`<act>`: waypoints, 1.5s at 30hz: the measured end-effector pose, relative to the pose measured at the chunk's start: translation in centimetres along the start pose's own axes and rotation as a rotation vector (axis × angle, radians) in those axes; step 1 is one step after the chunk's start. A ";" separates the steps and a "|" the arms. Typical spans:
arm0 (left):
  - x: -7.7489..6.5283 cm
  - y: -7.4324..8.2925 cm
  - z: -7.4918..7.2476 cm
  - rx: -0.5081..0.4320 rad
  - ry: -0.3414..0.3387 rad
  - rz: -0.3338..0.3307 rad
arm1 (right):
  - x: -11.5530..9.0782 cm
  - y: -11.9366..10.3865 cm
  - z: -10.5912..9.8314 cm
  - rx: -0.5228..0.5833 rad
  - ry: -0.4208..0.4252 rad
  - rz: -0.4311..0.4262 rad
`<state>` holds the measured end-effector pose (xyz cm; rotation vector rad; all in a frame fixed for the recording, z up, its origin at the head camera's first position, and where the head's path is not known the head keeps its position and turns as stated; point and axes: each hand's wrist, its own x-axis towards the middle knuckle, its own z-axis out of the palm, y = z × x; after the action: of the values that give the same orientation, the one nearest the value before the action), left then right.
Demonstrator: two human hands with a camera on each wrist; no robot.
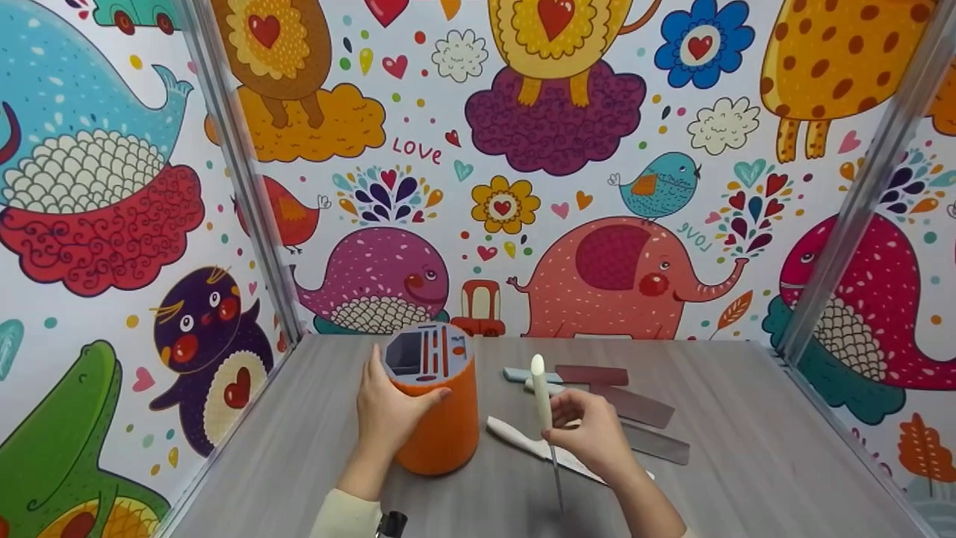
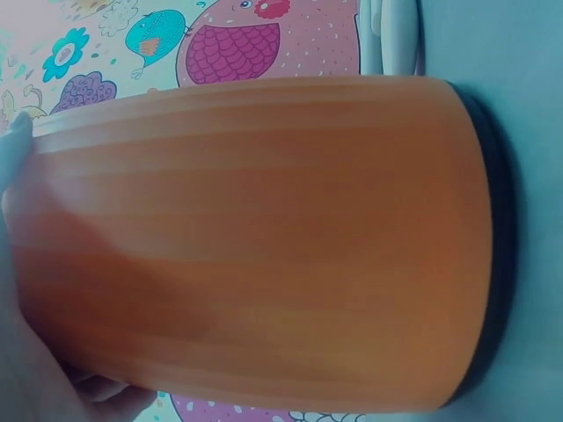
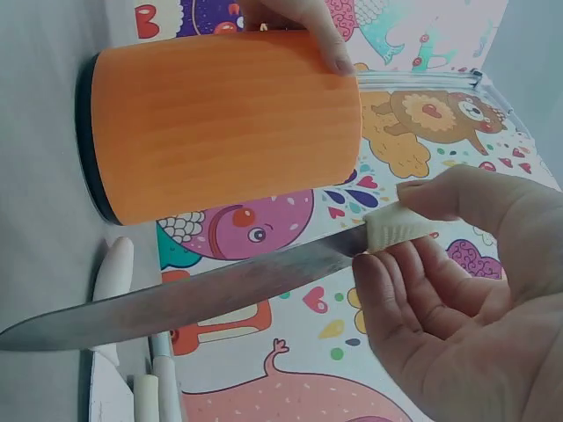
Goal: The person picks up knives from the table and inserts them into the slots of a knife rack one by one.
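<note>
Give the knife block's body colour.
The block's body is orange, best seen in the right wrist view.

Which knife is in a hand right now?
The cream-handled knife with the long, narrow blade: the right hand pinches it, handle up, while the other knives lie on the table.

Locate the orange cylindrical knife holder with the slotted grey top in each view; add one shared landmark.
Head: orange cylindrical holder upright, lower half, slightly left of centre.
Left wrist: holder appears sideways, filling most of the picture, dark base at right.
Right wrist: holder appears sideways, upper left, dark base at left.
Shared landmark: left hand, gripping the holder near its top.
</note>
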<state>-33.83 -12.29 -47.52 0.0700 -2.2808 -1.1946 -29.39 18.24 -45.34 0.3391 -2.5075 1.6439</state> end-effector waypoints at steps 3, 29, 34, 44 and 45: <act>-0.1 -0.1 -0.1 -0.010 0.015 0.018 | -0.1 -0.2 0.2 0.044 0.023 -0.009; -6.5 9.2 0.3 -0.601 -0.359 0.324 | -1.6 -1.0 4.7 0.127 -0.018 -0.132; -6.6 8.7 0.7 -0.583 -0.456 0.247 | -2.1 -1.1 5.3 0.133 -0.036 -0.120; -6.6 8.4 1.2 -0.531 -0.463 0.183 | -2.0 -0.7 5.9 0.183 -0.046 -0.145; -6.6 8.4 1.1 -0.531 -0.456 0.180 | -2.0 -0.6 5.9 0.192 -0.054 -0.152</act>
<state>-27.10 -4.46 -44.53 -0.6508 -2.1783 -1.8109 -27.21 12.84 -47.58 0.5854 -2.2993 1.8397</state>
